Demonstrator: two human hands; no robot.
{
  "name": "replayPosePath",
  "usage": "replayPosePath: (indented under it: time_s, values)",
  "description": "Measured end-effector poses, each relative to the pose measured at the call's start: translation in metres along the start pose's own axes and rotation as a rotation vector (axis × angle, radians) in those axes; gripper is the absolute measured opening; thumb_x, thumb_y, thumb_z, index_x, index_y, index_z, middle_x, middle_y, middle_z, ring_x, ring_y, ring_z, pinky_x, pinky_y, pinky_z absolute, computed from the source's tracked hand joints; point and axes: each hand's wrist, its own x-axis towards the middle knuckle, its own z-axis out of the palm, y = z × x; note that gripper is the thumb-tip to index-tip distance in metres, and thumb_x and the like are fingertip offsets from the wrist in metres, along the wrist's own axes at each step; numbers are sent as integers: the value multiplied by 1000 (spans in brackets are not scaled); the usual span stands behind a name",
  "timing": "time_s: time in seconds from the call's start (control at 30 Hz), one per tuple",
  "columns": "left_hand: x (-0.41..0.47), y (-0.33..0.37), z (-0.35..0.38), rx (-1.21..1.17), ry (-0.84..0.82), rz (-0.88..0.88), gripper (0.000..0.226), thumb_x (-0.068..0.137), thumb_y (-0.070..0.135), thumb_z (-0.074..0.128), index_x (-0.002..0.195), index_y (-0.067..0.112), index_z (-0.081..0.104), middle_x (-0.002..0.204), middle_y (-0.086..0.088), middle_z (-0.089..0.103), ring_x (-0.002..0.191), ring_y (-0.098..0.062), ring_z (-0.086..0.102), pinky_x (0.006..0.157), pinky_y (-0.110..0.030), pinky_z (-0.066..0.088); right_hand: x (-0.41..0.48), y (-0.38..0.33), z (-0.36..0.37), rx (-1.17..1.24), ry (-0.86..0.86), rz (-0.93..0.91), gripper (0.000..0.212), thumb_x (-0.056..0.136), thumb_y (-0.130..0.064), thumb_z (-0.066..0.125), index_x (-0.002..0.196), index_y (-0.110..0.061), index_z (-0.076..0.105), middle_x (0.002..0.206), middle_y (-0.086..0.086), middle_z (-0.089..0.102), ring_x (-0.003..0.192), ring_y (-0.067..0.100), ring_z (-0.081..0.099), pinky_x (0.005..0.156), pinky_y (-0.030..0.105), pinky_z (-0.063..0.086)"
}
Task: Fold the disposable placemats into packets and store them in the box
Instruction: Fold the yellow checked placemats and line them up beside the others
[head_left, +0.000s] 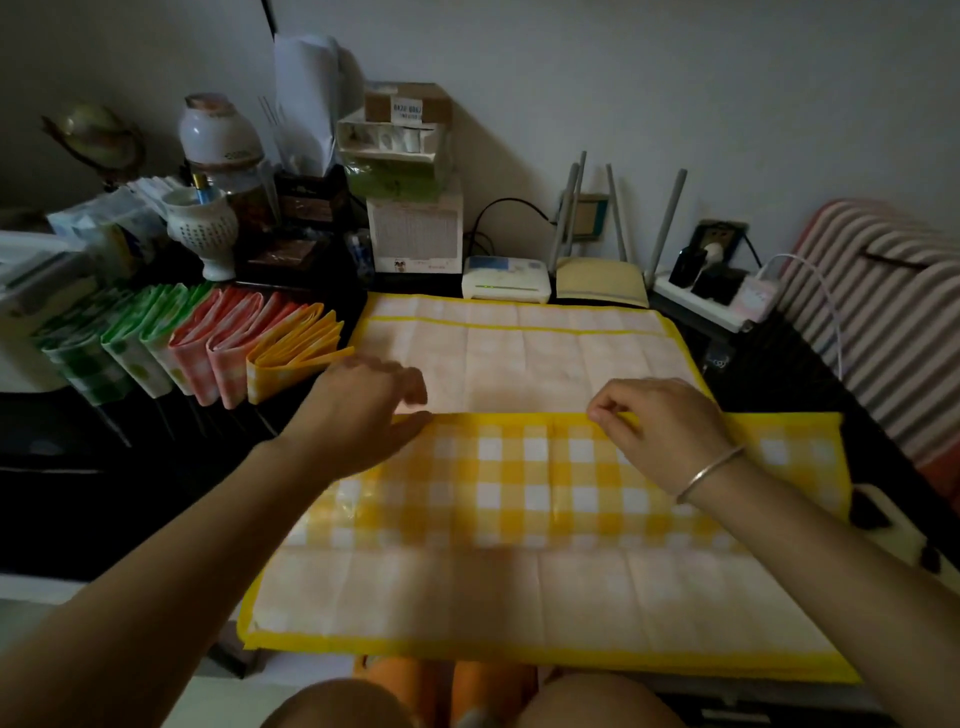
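A large yellow-checked disposable placemat (519, 483) lies spread on the table in front of me, pale underside up at the far and near ends, with a checked band folded across the middle. My left hand (363, 410) holds the left part of that band's far edge, thumb under and fingers blurred above it. My right hand (660, 431) pinches the same yellow edge further right; a bangle is on that wrist. Several folded packets (208, 348), green, pink and yellow, stand in a row to the left.
A white box (31, 312) stands at the far left behind the packets. Jars, cartons and a paper bag (311, 104) crowd the back left. A router (602, 280), a small white device and a power strip (711, 296) sit behind the placemat. Striped cushion at right.
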Motion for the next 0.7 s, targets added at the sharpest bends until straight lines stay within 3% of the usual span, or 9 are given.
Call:
replayPosePath:
  time_s: [0.07,0.17,0.3,0.47,0.6,0.7]
  values:
    - [3,3,18,-5,148,-37,22,92,33,60,112,24,64,114,2,65,106,-21,59,94,-38,44,17,8,20,-45,-20,-4,7,87,-20,65,81,-21,69,82,-2,68,81,27,61,71,32,37]
    - [-4,16,41,-75,228,39,24,92,34,50,108,25,65,112,3,66,105,-22,60,102,-40,39,38,17,49,-56,-95,91,11,92,-23,58,89,-22,69,97,-2,63,94,24,56,76,32,40]
    - [-21,21,76,-37,54,158,47,93,46,39,125,22,64,131,1,62,122,-18,57,111,-44,28,53,33,80,-41,-157,212,13,93,-24,55,90,-23,67,102,-2,60,97,23,56,76,32,45]
    - [-26,12,100,-9,-82,145,58,101,54,23,151,27,35,155,-1,35,144,-20,32,113,-44,17,49,43,102,20,-113,228,10,90,-16,59,83,-17,66,92,1,60,90,26,53,72,33,43]
    - [-28,12,108,-54,-124,86,65,99,63,12,156,32,12,163,3,7,151,-13,2,119,-43,6,49,46,109,44,-64,226,11,89,-19,61,81,-15,66,90,5,59,89,29,51,74,39,45]
    - [-30,14,111,-45,-112,71,65,99,63,12,156,33,8,163,4,2,150,-11,-6,120,-48,3,52,45,111,8,-85,243,12,91,-23,58,85,-17,66,95,3,59,94,27,49,78,39,44]
